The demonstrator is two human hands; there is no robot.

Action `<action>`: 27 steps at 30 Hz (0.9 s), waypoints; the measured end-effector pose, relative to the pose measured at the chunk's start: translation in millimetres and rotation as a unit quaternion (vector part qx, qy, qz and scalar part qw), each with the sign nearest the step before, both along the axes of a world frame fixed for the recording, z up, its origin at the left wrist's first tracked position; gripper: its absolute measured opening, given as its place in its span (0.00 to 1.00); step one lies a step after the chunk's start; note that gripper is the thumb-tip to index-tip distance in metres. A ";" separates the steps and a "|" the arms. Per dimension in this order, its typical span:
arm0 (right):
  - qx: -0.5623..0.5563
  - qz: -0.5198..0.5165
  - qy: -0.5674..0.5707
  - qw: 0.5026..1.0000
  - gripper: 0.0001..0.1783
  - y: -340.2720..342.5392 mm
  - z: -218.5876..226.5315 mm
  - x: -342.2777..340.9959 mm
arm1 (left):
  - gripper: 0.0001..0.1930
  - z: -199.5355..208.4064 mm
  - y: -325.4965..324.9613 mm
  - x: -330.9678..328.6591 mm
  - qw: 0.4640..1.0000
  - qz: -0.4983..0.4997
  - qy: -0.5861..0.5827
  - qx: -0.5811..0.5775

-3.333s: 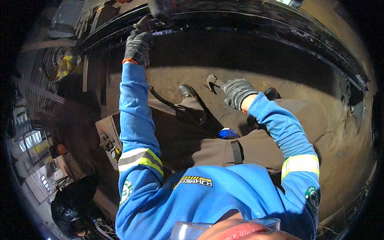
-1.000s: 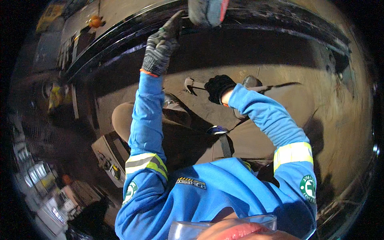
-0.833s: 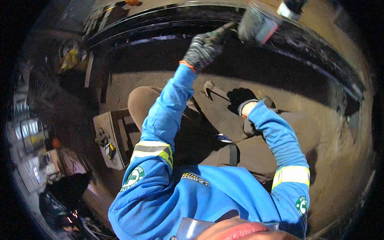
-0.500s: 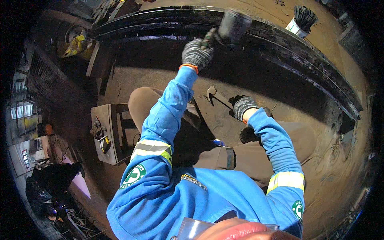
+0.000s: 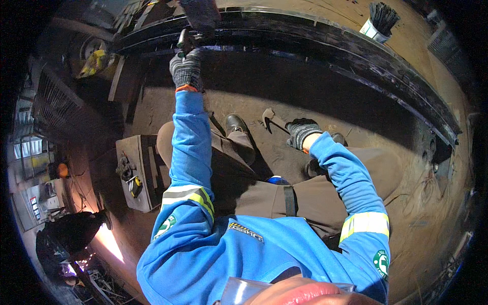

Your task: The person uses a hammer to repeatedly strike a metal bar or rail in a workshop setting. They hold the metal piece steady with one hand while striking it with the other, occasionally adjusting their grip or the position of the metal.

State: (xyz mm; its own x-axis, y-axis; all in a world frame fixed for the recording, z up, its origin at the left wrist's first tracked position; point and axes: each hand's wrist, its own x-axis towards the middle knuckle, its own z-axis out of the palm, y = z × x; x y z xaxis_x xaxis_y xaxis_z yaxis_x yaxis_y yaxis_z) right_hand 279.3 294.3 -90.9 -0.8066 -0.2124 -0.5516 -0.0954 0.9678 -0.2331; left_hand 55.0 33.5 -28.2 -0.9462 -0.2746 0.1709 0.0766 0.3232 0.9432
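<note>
My left hand (image 5: 186, 70), in a grey striped knit glove with an orange cuff, is reached out over the near side of a long dark steel beam (image 5: 284, 31). Its fingers are wrapped round the handle of a dark, blocky-headed tool (image 5: 201, 16); blur hides its exact kind. The tool's head is above the beam's left part. Low over the floor, my right hand (image 5: 303, 133), gloved alike, is closed on the thin dark handle of a chipping hammer (image 5: 269, 118). The hammer's pale metal head points left and lies at the floor or just above it.
A small box-like stool (image 5: 145, 175) at my left bears a yellow-black tape measure (image 5: 134, 186). Beyond the beam stands a white bucket of dark rods (image 5: 373, 31). Far lower left, a person in dark clothes (image 5: 68, 231) is near bright sparks. A yellow bag (image 5: 95, 63) lies upper left.
My left hand has swung left along the beam with the blocky-headed tool. My right hand has shifted slightly left and keeps the chipping hammer. Bright light and sparks now show beside the other person.
</note>
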 end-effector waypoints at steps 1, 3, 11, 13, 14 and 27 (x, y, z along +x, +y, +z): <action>0.004 -0.008 0.007 1.000 0.17 0.6 -5.6 1.1 | 0.15 4.4 -7.8 -5.2 0.989 -0.057 0.053 -0.130; -0.020 0.011 0.055 0.998 0.16 4.3 -11.3 6.1 | 0.15 24.8 3.3 10.5 0.993 0.012 -0.020 0.119; -0.025 0.006 -0.032 0.999 0.20 2.8 1.5 -1.1 | 0.08 1.4 -45.5 -14.7 0.944 -0.043 0.131 -0.299; -0.026 0.020 -0.026 0.999 0.20 6.9 -3.8 -0.2 | 0.07 28.1 -29.4 6.5 0.823 -0.040 0.154 -0.546; -0.012 0.008 -0.036 0.999 0.20 8.8 -6.2 0.5 | 0.06 46.4 -14.7 22.0 0.692 -0.016 0.202 -0.693; -0.010 -0.005 0.000 1.000 0.22 1.8 -8.5 3.2 | 0.12 37.1 31.1 29.0 0.981 -0.053 0.028 0.185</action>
